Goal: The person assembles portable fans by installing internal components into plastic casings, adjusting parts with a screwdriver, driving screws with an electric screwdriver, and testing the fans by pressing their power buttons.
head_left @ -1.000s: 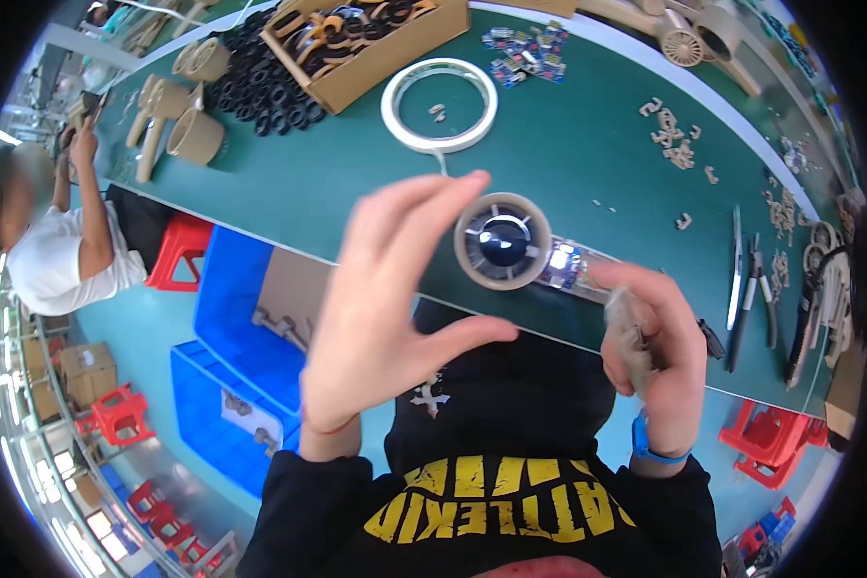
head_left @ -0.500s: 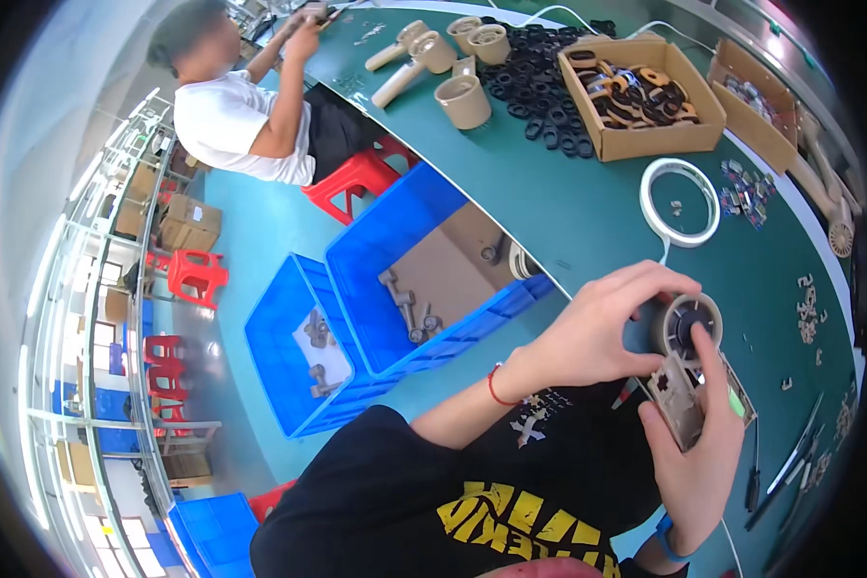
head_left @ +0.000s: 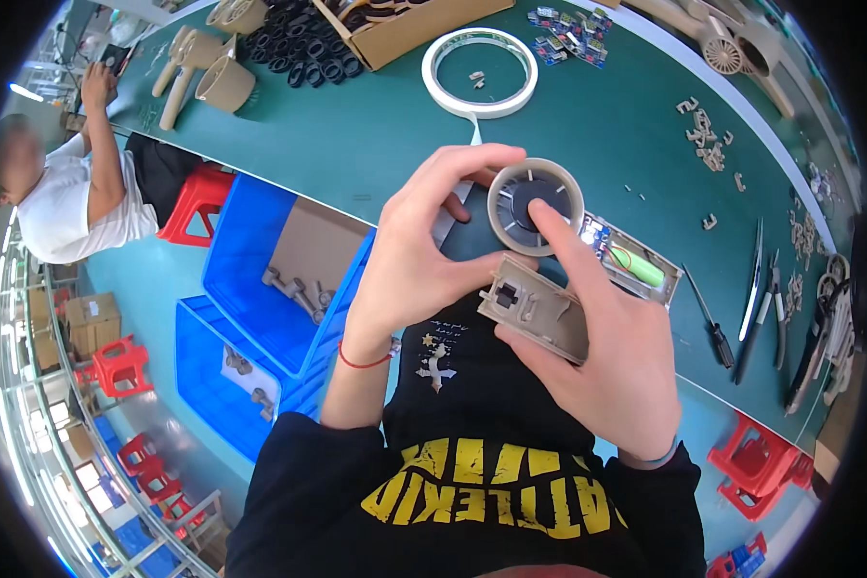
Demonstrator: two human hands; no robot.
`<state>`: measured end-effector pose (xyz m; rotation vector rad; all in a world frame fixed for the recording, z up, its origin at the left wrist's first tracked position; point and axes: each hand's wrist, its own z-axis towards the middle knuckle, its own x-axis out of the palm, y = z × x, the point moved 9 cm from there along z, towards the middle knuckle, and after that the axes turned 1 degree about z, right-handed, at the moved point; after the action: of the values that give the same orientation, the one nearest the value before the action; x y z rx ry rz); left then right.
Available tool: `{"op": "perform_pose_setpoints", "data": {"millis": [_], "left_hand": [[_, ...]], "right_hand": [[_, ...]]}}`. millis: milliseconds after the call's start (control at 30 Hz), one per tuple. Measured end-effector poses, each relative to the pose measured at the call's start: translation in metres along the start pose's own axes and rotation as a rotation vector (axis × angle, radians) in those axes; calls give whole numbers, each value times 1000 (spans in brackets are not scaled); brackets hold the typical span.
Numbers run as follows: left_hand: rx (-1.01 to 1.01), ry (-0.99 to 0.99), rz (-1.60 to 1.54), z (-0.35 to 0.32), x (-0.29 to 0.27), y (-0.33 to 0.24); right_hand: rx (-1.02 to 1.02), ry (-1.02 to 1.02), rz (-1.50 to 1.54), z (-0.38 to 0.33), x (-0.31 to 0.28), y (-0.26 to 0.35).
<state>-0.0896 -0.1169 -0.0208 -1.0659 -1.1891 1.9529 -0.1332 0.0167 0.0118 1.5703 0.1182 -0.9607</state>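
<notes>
Right grip [head_left: 618, 361]'s got the cover [head_left: 539, 313] just below the fan housing [head_left: 522, 200], left grip [head_left: 416, 231] cupping that housing, open handle [head_left: 638, 269] slanting rightward from it.

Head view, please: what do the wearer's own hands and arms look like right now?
The left hand and right hand wear no gloves. Both arms come out of black sleeves. A thin red cord circles the left wrist. A narrow band partly shows at the right wrist; its colour is hard to tell.
</notes>
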Motion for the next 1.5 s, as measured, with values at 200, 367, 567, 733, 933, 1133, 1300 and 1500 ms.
{"op": "perform_pose_setpoints", "data": {"millis": [200,367,567,733,933,1133,1300,1500], "left_hand": [[-8,-4,-45,-7,3,2],[-51,-9,-99,-13,2,9],[6,-183,-23,-17,-10,-23],[284,-151,195,-18,2,-64],[172,-99,364,-5,28,-52],[42,-145,237,-6,27,-28],[71,-139,325,-4,24,-30],[60,-75,359,-5,27,-25]], "right_hand": [[-13,-41,523,-22,-18,-11],[206,-302,1023,-60,-43,-64],[432,-441,811,-81,-66,-96],[456,-401,875,-72,-57,-92],[363,-349,1025,-69,-48,-99],[427,-307,973,-65,-43,-100],[551,-265,778,-65,-50,-101],[600,-158,649,-57,-53,-106]]}}
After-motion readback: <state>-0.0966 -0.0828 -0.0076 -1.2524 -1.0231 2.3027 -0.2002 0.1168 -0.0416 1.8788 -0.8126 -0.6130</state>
